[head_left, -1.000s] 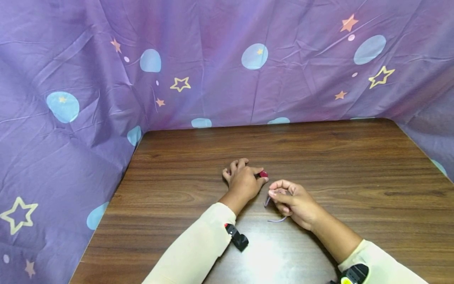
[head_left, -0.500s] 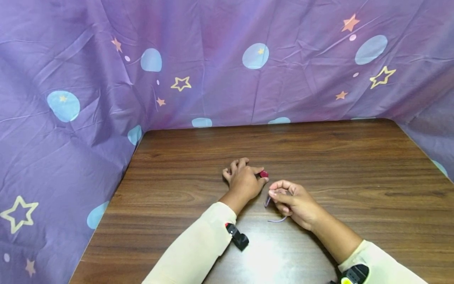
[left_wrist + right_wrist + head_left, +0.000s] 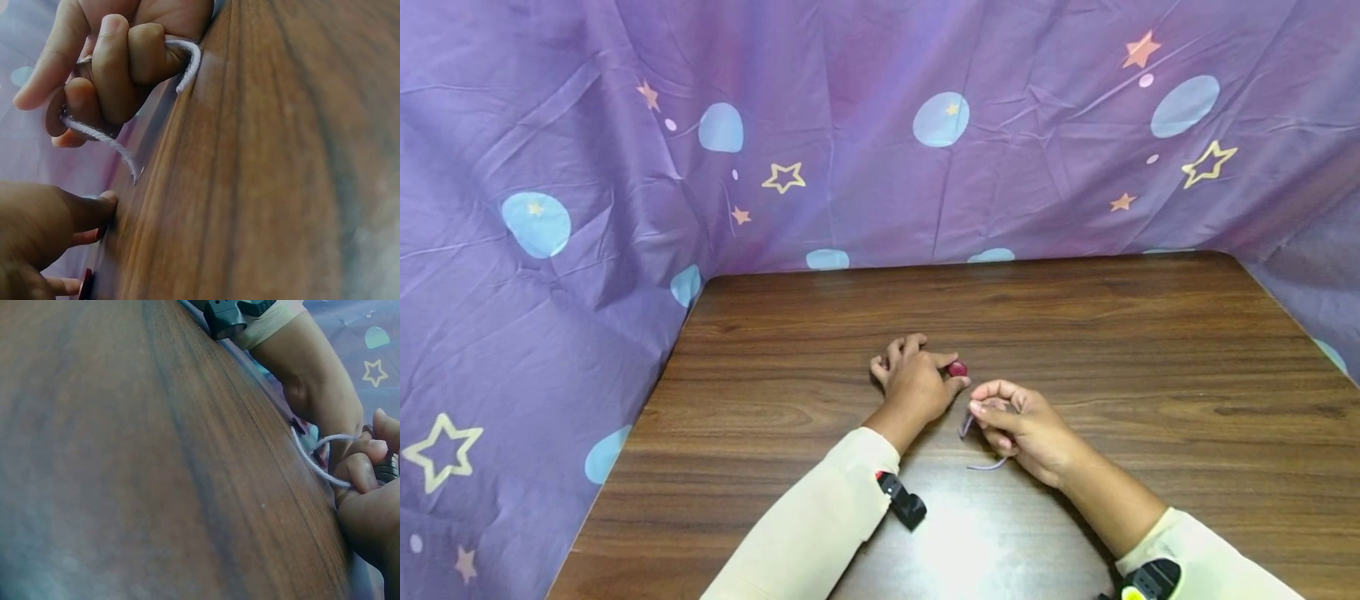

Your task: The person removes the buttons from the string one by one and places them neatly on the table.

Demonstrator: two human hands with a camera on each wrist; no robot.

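The string (image 3: 102, 134) is lilac, the disc (image 3: 957, 368) crimson, the table (image 3: 1120, 333) brown with dark grain.

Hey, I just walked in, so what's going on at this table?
A person is working with both hands at a wooden table. The right hand pinches a light purple string, with two lengths of it sticking out from the fingers. The left hand is down at the table, thumb and index finger on either side of a small dark red piece; how firmly they hold it is hard to tell. The visible string is clear of that piece.
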